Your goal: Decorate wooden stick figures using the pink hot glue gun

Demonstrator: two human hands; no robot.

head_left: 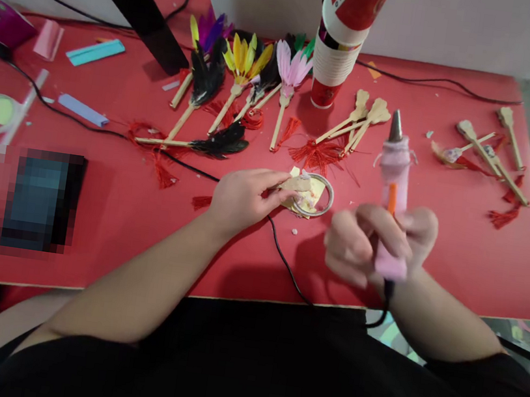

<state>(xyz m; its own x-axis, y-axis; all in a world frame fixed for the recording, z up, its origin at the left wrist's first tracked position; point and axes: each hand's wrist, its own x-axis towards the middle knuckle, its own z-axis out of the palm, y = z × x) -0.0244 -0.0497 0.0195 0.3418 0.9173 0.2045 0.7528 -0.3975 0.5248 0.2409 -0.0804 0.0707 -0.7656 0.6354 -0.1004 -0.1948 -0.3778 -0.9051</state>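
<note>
"Head view: what are you holding?"
"My right hand [379, 244] is gripping a pink glue gun with a silver nozzle [399, 171], above the red worktop [464, 253] towards its front edge."
"And the left hand [248, 199]?"
"It's pinching a flat tan piece [296, 184] beside a round silvery ring [331, 198], midway between front and back edges."

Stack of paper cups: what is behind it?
Behind the paper cups, the wall shows and a black cable emerges at right; whatever they cover cannot be seen.

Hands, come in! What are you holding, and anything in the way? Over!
Left hand pinching wooden piece at ring. Right hand gripping pink glue gun. Black cable under left hand.
</note>
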